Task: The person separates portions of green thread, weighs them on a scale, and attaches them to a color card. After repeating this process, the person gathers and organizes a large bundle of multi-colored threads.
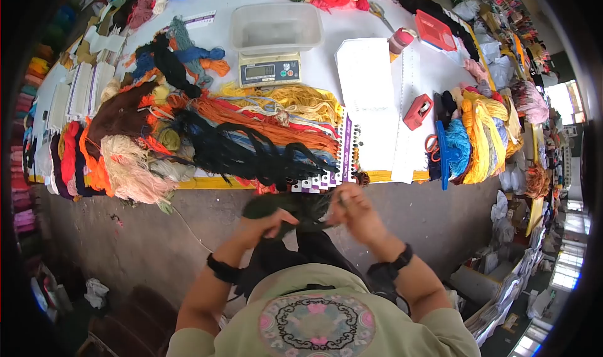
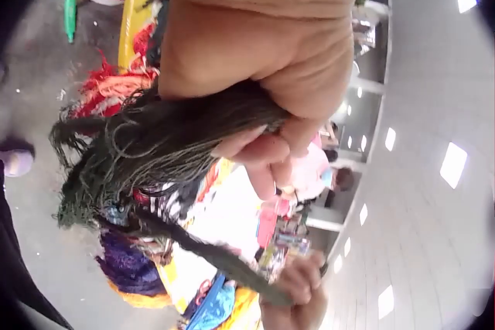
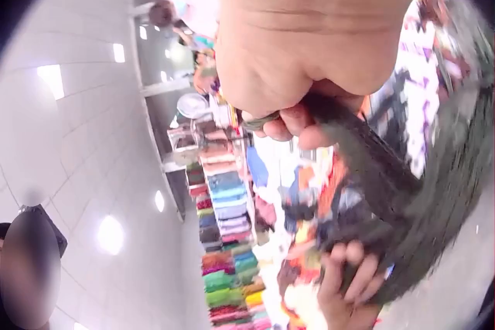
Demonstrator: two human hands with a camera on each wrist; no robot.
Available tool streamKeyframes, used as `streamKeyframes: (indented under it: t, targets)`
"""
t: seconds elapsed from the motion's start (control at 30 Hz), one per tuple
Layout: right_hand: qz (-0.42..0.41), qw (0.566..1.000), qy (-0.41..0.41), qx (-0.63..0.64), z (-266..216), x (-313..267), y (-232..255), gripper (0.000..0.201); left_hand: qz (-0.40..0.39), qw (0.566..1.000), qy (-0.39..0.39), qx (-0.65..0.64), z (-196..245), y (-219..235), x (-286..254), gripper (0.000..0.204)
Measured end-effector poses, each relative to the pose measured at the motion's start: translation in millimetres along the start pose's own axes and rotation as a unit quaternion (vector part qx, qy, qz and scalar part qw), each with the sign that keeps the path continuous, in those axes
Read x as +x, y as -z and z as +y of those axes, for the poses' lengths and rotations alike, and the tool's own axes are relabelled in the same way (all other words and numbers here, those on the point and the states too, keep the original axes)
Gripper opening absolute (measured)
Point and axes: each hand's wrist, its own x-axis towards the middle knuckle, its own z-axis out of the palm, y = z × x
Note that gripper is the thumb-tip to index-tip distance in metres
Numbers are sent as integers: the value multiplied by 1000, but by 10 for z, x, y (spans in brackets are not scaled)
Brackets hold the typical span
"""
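Note:
A hank of dark green yarn (image 1: 308, 211) hangs between my two hands, in front of my body at the table's near edge. My left hand (image 1: 267, 225) grips its thick part; in the left wrist view the strands (image 2: 155, 136) run out of the curled fingers and end in a loose, wavy tangle. My right hand (image 1: 358, 212) holds a thinner, twisted length (image 2: 232, 264) of the same yarn, drawn off to the side. From the right wrist view, the dark bundle (image 3: 363, 144) emerges under my curled fingers, and the wide loop beyond is blurred.
On the table lie a black hank (image 1: 229, 146), orange yarn (image 1: 251, 119) and punched cards (image 1: 345, 146). Behind them are a digital scale (image 1: 270, 70) and a clear tub (image 1: 276, 30). To the right are white paper (image 1: 366, 80), orange-handled scissors (image 1: 432, 144) and yellow yarn (image 1: 480, 134).

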Motion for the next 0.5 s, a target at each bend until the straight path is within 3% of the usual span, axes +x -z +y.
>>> streamKeyframes:
  t: [0.07, 0.13, 0.2, 0.23, 0.27, 0.3, 0.37, 0.5]
  targets:
    - [99, 987, 32, -119, -345, -23, 530, 14, 113, 985, -22, -125, -187, 267, -67, 25]
    - [172, 912, 110, -356, -576, 32, 1003, 15, 262, 955, -45, -133, -181, 302, -39, 25]
    - [121, 861, 131, -477, -507, 260, 993, 16, 313, 939, -11, -142, -315, 184, 225, 25]
    - [68, 884, 93, -453, -383, 394, 884, 13, 333, 936, 26, -113, -388, 83, 405, 26]
    - [15, 821, 104, -562, -213, 554, 855, 9, 353, 930, 61, -85, -463, 5, 584, 27]
    - [-15, 799, 144, -583, -20, 714, 781, 9, 358, 927, 62, -87, -547, -53, 753, 27]
    - [-78, 782, 79, -613, 225, 968, 615, 16, 394, 898, 190, 47, -744, -105, 1027, 23]
    - [-177, 732, 115, -648, 592, 1251, 619, 15, 392, 912, 124, -18, -1012, -167, 1122, 20]
